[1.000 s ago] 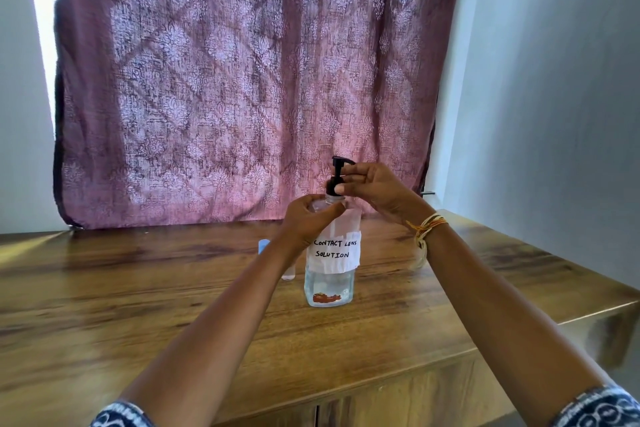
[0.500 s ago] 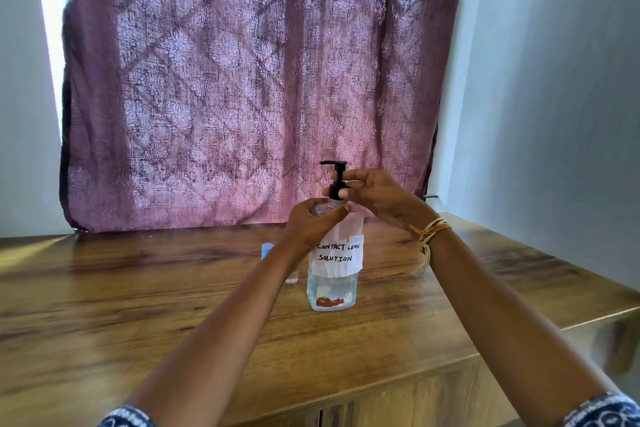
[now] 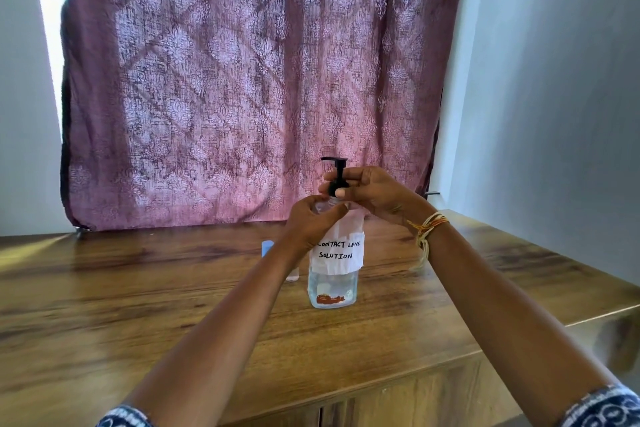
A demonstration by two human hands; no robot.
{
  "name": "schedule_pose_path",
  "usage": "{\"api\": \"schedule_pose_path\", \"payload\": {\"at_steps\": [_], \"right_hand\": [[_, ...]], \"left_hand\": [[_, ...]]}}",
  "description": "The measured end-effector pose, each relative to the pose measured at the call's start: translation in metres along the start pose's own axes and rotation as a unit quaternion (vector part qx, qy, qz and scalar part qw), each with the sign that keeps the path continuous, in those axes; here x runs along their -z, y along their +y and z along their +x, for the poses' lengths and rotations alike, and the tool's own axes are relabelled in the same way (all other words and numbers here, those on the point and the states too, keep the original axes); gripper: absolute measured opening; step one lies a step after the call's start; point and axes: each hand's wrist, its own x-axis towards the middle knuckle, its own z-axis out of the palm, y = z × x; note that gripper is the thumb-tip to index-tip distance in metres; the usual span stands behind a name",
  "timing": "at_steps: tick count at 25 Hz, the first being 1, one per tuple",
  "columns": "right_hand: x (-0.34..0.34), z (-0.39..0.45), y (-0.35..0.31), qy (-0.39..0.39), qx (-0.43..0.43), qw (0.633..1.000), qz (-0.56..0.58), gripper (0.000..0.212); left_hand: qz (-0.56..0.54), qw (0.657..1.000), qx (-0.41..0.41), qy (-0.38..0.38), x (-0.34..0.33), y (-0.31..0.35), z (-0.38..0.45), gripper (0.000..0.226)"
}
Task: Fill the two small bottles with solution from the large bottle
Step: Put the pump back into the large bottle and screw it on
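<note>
- The large clear plastic bottle (image 3: 333, 282) with a handwritten white paper label reading "CONTACT LENS SOLUTION" stands upright on the brown wood-grain bench (image 3: 138, 305), directly under both hands.
- Its black pump dispenser (image 3: 335, 174) rises between the fingers of the right hand.
- The left hand (image 3: 311, 222) is wrapped around the bottle's shoulder, clamped on it.
- The right hand (image 3: 375, 192) pinches the black pump collar, thumb in front.
- A small clear bottle with a light blue cap (image 3: 267, 248) stands just left of the left wrist, mostly hidden by the forearm.
- Thread bracelets (image 3: 426, 227) circle the right wrist.
- A mauve patterned curtain (image 3: 242, 80) hangs beyond the hands.
</note>
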Motion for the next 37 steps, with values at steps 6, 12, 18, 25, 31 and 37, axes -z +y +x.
{"api": "schedule_pose_path", "payload": {"at_steps": [6,12,18,25,31,37], "right_hand": [[-0.009,-0.004,-0.001,0.105,0.038,0.989,-0.093,0.033],[-0.014,-0.019,0.004,0.132,-0.007,0.990,-0.039,0.068],[-0.020,-0.067,0.053,0.066,-0.115,0.988,-0.082,0.093],[-0.037,-0.079,0.109,0.126,-0.100,0.954,-0.255,0.083],[-0.029,-0.056,0.122,0.167,-0.128,0.941,-0.264,0.087],[-0.034,-0.044,0.124,0.166,-0.131,0.948,-0.238,0.077]], "left_hand": [[0.046,0.999,0.005,0.024,-0.001,-0.001,0.003,0.023],[0.064,0.998,0.010,-0.005,0.002,0.004,-0.002,0.037],[0.025,0.996,0.074,-0.045,0.008,-0.018,-0.022,0.082],[0.231,0.956,0.141,-0.114,0.020,-0.065,-0.045,0.085],[0.272,0.956,0.080,-0.071,0.020,-0.086,-0.050,0.068],[0.284,0.954,0.080,-0.061,0.023,-0.090,-0.051,0.073]]}}
